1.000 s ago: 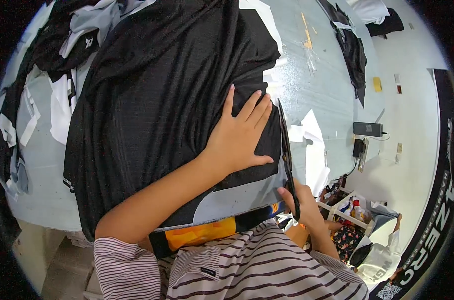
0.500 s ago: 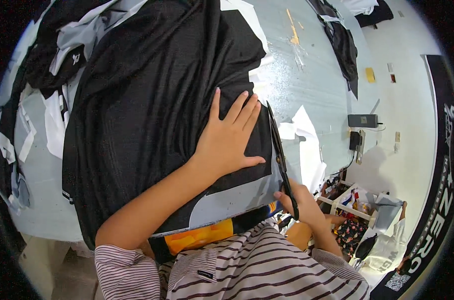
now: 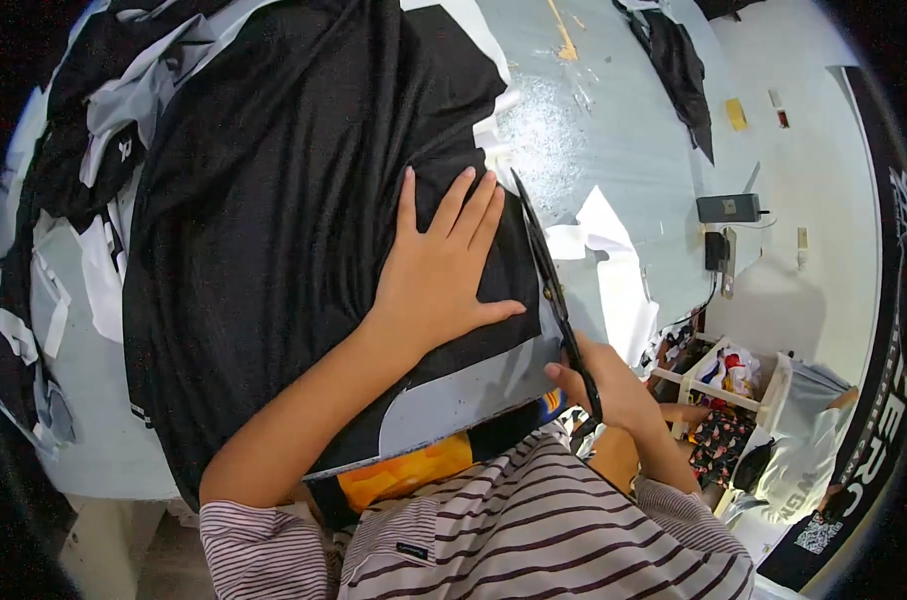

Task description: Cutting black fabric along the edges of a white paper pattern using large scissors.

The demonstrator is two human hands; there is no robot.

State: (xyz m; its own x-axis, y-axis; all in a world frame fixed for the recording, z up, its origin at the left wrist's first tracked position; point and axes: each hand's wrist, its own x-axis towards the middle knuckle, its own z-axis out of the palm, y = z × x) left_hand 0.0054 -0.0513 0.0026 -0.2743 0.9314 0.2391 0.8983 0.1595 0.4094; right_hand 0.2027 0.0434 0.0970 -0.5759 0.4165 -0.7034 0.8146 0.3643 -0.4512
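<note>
Nearest the body, the right hand (image 3: 613, 385) has its grip closed around the scissors (image 3: 551, 285) handles, blades running forward along the black fabric (image 3: 283, 230) edge. Beyond, the left hand (image 3: 438, 275) lies flat, holding nothing; press firmly beside the blades and cut steadily across the counter (image 3: 593, 130).

A black banner (image 3: 888, 330) with white lettering curves along the right edge, beside a yellow label (image 3: 736, 114).
</note>
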